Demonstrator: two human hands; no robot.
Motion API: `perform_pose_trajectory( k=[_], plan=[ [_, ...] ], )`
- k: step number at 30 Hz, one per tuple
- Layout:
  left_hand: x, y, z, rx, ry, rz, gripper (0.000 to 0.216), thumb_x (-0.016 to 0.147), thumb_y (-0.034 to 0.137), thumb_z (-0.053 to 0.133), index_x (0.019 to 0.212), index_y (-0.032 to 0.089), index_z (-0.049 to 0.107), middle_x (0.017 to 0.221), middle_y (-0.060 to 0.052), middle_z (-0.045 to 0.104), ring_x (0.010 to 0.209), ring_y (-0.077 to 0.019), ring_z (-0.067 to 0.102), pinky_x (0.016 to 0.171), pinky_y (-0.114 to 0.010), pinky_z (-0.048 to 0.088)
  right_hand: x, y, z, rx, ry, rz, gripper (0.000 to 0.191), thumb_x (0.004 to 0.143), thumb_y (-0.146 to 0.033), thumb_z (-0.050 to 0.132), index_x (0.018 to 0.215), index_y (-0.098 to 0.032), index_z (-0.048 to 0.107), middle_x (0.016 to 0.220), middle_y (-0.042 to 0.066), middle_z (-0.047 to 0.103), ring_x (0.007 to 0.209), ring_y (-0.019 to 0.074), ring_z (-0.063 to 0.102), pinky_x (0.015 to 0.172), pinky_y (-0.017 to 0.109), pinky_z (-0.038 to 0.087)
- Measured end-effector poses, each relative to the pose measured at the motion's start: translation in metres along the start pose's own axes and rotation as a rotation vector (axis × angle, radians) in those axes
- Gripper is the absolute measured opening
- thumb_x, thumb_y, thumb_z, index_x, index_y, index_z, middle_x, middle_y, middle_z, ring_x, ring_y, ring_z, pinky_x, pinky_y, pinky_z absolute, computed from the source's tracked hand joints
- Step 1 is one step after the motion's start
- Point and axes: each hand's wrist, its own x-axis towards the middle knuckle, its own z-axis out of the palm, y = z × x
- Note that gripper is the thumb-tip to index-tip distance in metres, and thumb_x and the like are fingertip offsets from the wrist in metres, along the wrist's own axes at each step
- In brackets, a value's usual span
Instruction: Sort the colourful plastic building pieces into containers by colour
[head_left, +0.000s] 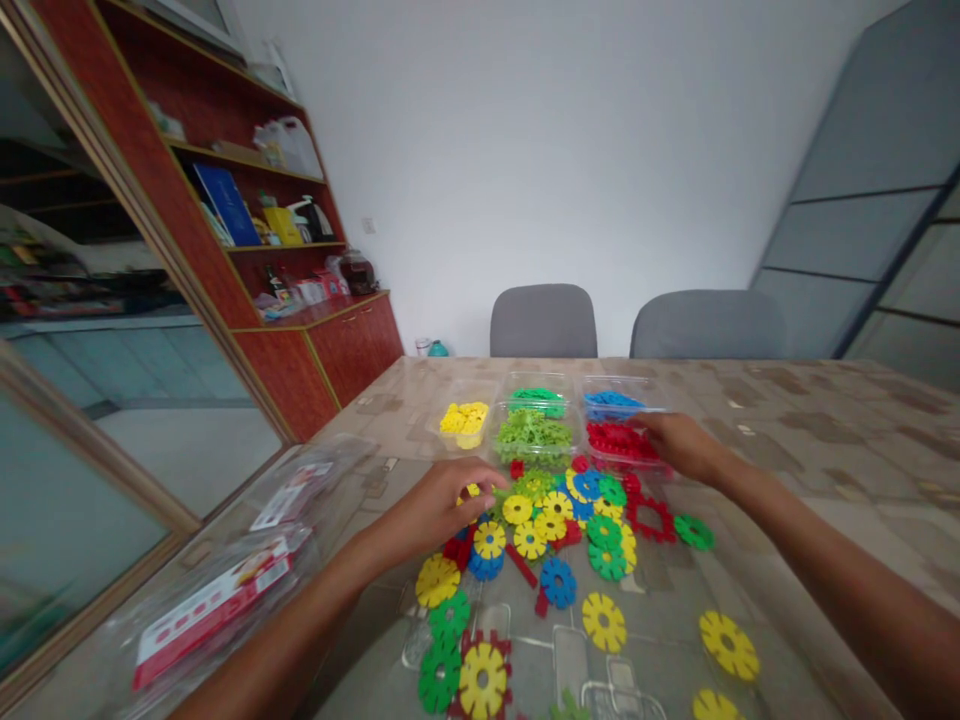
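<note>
My left hand (459, 498) is at the left edge of a loose pile of notched plastic discs, fingers curved and apart. A yellow disc (469, 492) shows beside its fingers; whether they touch it is unclear. My right hand (679, 445) is at the right rim of a clear container of red pieces (621, 441). Its fingers are close together, with the tips partly hidden over the red pieces. Between my hands lie yellow discs (530, 540), blue discs (558, 582), green discs (606, 560) and a square red piece (651, 518).
Other clear containers hold light green pieces (534, 436), yellow pieces (463, 420), darker green pieces (537, 402) and blue pieces (611, 403). Plastic packaging (217, 610) lies at the left. Grey chairs (543, 322) stand behind the table (817, 420).
</note>
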Motion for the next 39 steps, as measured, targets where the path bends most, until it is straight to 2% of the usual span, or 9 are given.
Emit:
perform_pose_trajectory(
  k=[5,9,12,15,21,25,30,33,39],
  plan=[
    [-0.01,0.012,-0.011,0.161,-0.248,-0.062,0.013,0.084,0.016,0.069,0.096,0.018,0.07,0.093,-0.002,0.07,0.086,-0.0178,0.065,0.077,-0.025,0.045,-0.022,-0.028,-0.01,0.082,0.028,-0.056,0.03,0.09,-0.013,0.046,0.095,-0.022,0.074,0.098,0.009,0.079,0.09,0.0275,0.072,0.081,0.036,0.054],
    [-0.024,0.029,-0.012,0.226,-0.453,-0.049,0.035,0.072,0.023,0.086,0.101,0.022,0.068,0.104,-0.002,0.068,0.097,-0.0211,0.063,0.081,-0.027,0.044,-0.066,-0.068,-0.015,0.191,-0.022,-0.196,0.027,0.093,-0.023,0.046,0.092,-0.025,0.073,0.093,0.006,0.078,0.086,0.0246,0.071,0.074,0.032,0.055],
    [-0.031,0.04,-0.003,0.269,-0.522,-0.036,0.043,0.067,0.029,0.089,0.103,0.023,0.065,0.106,-0.003,0.067,0.097,-0.0226,0.062,0.079,-0.029,0.045,-0.101,-0.097,-0.018,0.261,0.044,-0.27,0.027,0.096,-0.023,0.043,0.1,-0.024,0.07,0.103,0.009,0.074,0.097,0.0262,0.068,0.08,0.035,0.054],
    [-0.036,0.05,0.01,0.373,-0.59,-0.02,0.043,0.063,0.035,0.09,0.095,0.022,0.064,0.1,-0.003,0.064,0.09,-0.0237,0.062,0.069,-0.029,0.044,-0.128,-0.128,-0.014,0.327,-0.056,-0.327,0.023,0.095,-0.02,0.046,0.1,-0.025,0.068,0.1,0.007,0.073,0.09,0.0231,0.068,0.073,0.031,0.053],
    [-0.035,0.059,0.025,0.395,-0.558,-0.01,0.03,0.071,0.024,0.085,0.09,0.021,0.062,0.102,-0.003,0.065,0.09,-0.0227,0.062,0.068,-0.028,0.044,-0.147,-0.183,0.036,0.18,-0.155,-0.528,0.012,0.073,-0.022,0.072,0.081,-0.024,0.063,0.079,0.002,0.068,0.06,0.0185,0.062,0.047,0.025,0.036],
    [-0.03,0.057,0.025,0.359,-0.493,-0.028,0.012,0.084,0.015,0.071,0.086,0.021,0.061,0.095,-0.002,0.067,0.086,-0.0211,0.064,0.066,-0.028,0.042,-0.143,-0.186,0.053,0.179,-0.22,-0.481,0.011,0.072,-0.015,0.066,0.074,-0.022,0.058,0.078,0.001,0.067,0.059,0.0163,0.061,0.047,0.024,0.033],
    [-0.032,0.052,0.024,0.388,-0.527,0.016,0.032,0.07,0.029,0.085,0.092,0.022,0.063,0.097,-0.002,0.065,0.083,-0.0222,0.062,0.06,-0.028,0.04,-0.136,-0.174,0.035,0.337,-0.293,-0.306,0.014,0.087,-0.012,0.051,0.087,-0.02,0.061,0.093,0.006,0.067,0.078,0.0196,0.066,0.065,0.027,0.046],
    [-0.033,0.053,0.026,0.36,-0.547,-0.001,0.029,0.068,0.02,0.084,0.09,0.021,0.064,0.099,-0.002,0.066,0.083,-0.0221,0.063,0.061,-0.027,0.041,-0.133,-0.166,0.03,0.35,-0.262,-0.252,0.012,0.086,-0.012,0.051,0.089,-0.02,0.059,0.099,0.009,0.063,0.083,0.0225,0.064,0.067,0.031,0.047],
    [-0.025,0.049,0.023,0.318,-0.466,-0.046,0.014,0.086,0.008,0.06,0.089,0.021,0.064,0.093,-0.001,0.07,0.087,-0.021,0.066,0.071,-0.027,0.046,-0.128,-0.156,0.025,0.397,-0.168,-0.211,0.016,0.088,-0.01,0.042,0.081,-0.021,0.052,0.083,0.005,0.061,0.069,0.0196,0.059,0.061,0.03,0.043]
  ],
)
